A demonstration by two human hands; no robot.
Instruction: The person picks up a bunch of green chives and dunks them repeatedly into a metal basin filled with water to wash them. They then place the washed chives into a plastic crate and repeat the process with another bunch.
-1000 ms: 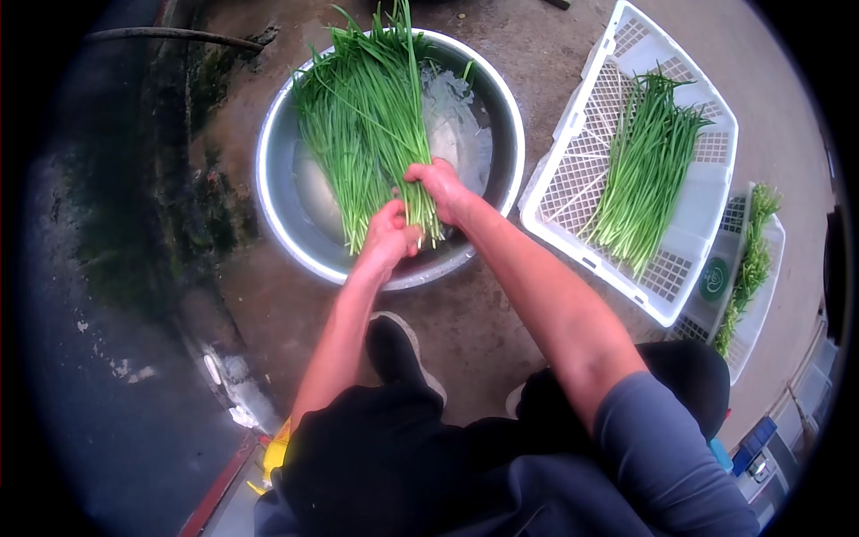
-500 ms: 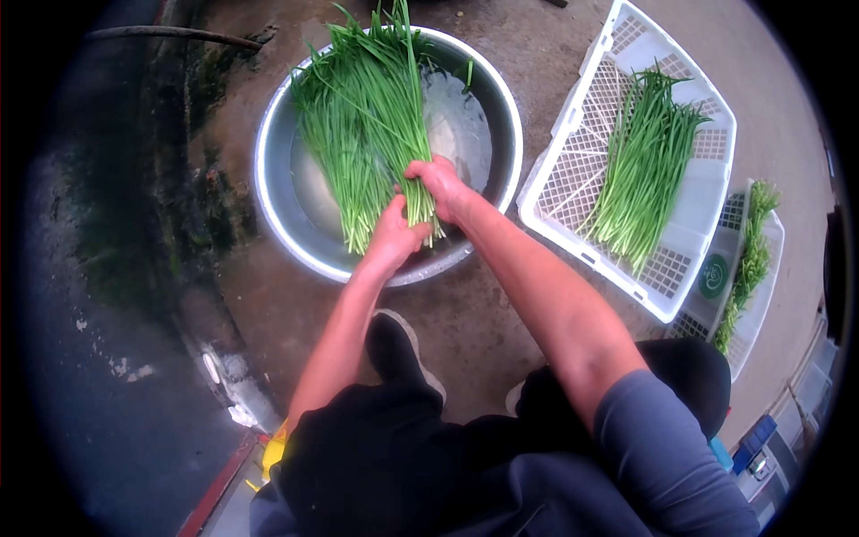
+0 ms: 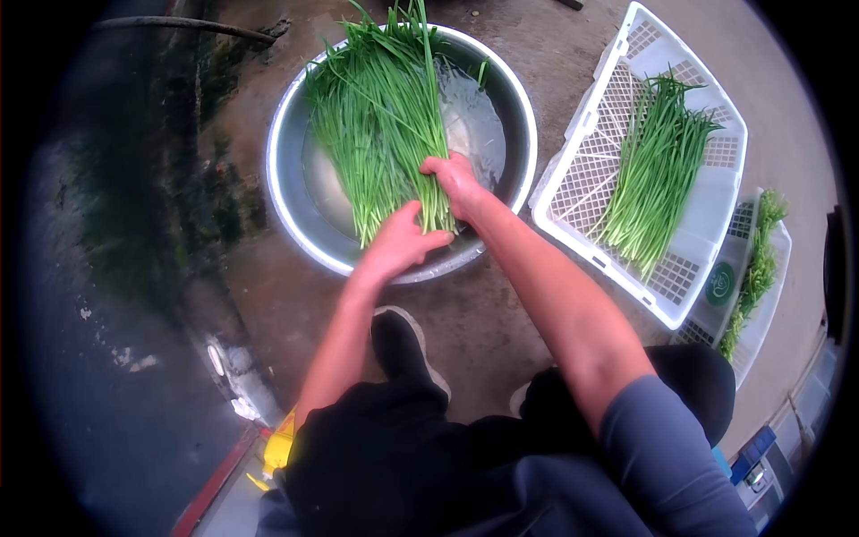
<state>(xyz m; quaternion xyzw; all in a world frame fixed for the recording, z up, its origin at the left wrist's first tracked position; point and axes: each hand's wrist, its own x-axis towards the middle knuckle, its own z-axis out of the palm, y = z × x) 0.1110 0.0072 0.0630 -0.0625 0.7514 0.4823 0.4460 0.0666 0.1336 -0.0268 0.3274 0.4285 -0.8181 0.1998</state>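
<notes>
A large round metal basin (image 3: 279, 170) holds water and a thick layer of long green chives (image 3: 367, 134), leaf tips at the far rim and pale stem ends toward me. My right hand (image 3: 456, 183) is closed round a bunch of these chives along the basin's right part, thumb over the stems. Just nearer to me, my left hand (image 3: 401, 243) is by the pale stem ends over the near rim. Its thumb and fingers are spread apart, with nothing gripped between them; some fingertips are hidden.
Right of the basin stands a white plastic crate (image 3: 608, 268) with more chives (image 3: 658, 170) laid in it. Beyond it, another white crate (image 3: 769, 295) holds leafy greens (image 3: 759, 268). A dark hose (image 3: 188, 25) lies at the far left. My shoe (image 3: 403, 349) is close to the basin.
My left hand has loosened from the stem ends and its thumb and fingers have spread. My right hand keeps its hold on the chives. The whole view has shifted slightly.
</notes>
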